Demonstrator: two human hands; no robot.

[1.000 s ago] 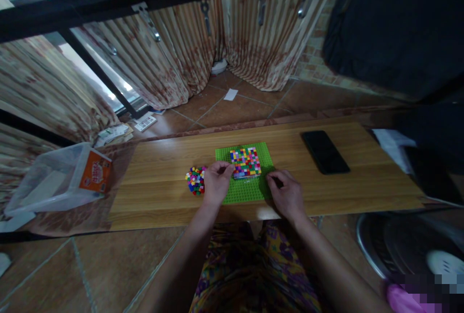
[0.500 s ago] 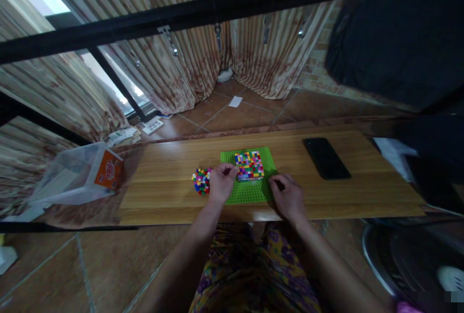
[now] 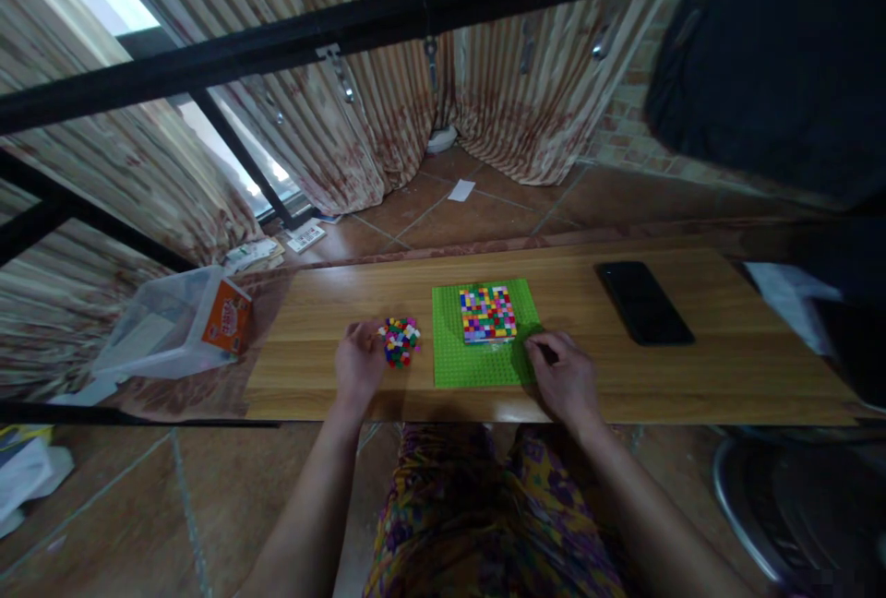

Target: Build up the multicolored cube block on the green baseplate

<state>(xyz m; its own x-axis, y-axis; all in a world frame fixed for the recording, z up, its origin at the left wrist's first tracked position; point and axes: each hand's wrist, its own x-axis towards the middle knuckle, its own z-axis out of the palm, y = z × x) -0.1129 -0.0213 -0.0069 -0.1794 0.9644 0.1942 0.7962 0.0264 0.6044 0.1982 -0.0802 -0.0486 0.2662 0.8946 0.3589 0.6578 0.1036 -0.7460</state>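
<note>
A low square block of small multicoloured toy bricks (image 3: 488, 314) sits on a green studded baseplate (image 3: 477, 367). Left of the plate lies a loose pile of small bricks (image 3: 400, 341). My left hand (image 3: 360, 363) is at the pile's left edge, its fingers curled in towards the bricks; anything between the fingertips is too small to make out. By the baseplate's right edge my right hand (image 3: 564, 372) rests with thumb and forefinger pinched together. Whatever that pinch may hold is hidden from me.
The wooden board (image 3: 318, 303) carries a black phone (image 3: 645, 303) on the right. A clear plastic tub (image 3: 173, 321) with an orange label stands beyond its left end. A dark metal bar (image 3: 374, 21) crosses above, and a round metal-rimmed object (image 3: 754, 506) stands lower right.
My left hand has moved left from the brick block to the far side of the loose pile. My right hand stays by the plate's edge. The whole view has shifted slightly.
</note>
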